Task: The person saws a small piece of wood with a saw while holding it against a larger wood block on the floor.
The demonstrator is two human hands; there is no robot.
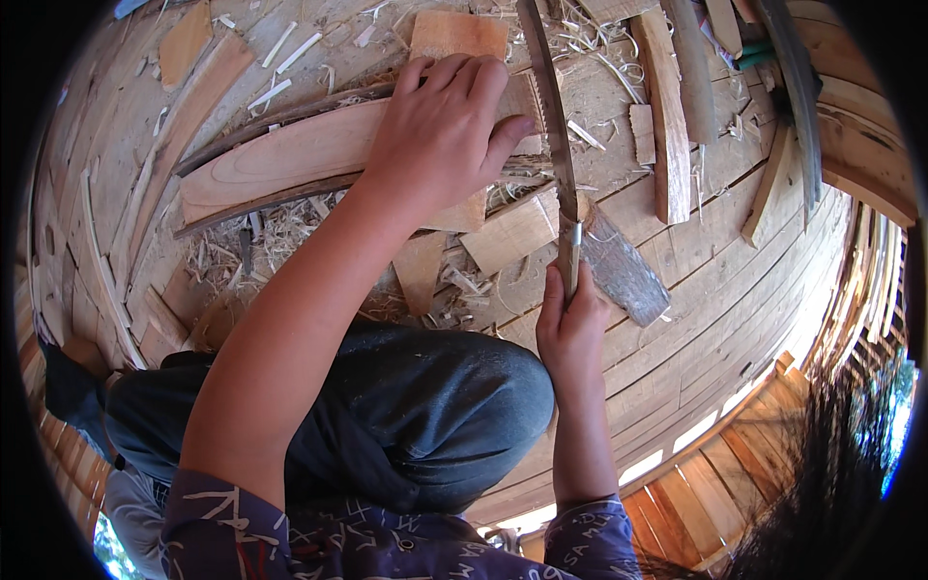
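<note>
My left hand presses on a long pale wooden board. Its fingers curl over the board's far edge and its thumb points right. The board lies slantwise, with its rounded end to the left and dark bark-edged strips along its sides. My right hand grips the wooden handle of a long narrow-bladed tool, which has a metal collar. The blade points away from me, beside the board's right end; whether it touches the wood I cannot tell. I cannot tell if it is a knife or a saw.
A short bark-covered log piece lies right of the blade. Flat wood offcuts and curled shavings litter the plank floor. Longer strips lie at the far right. My bent knee is close to my right wrist.
</note>
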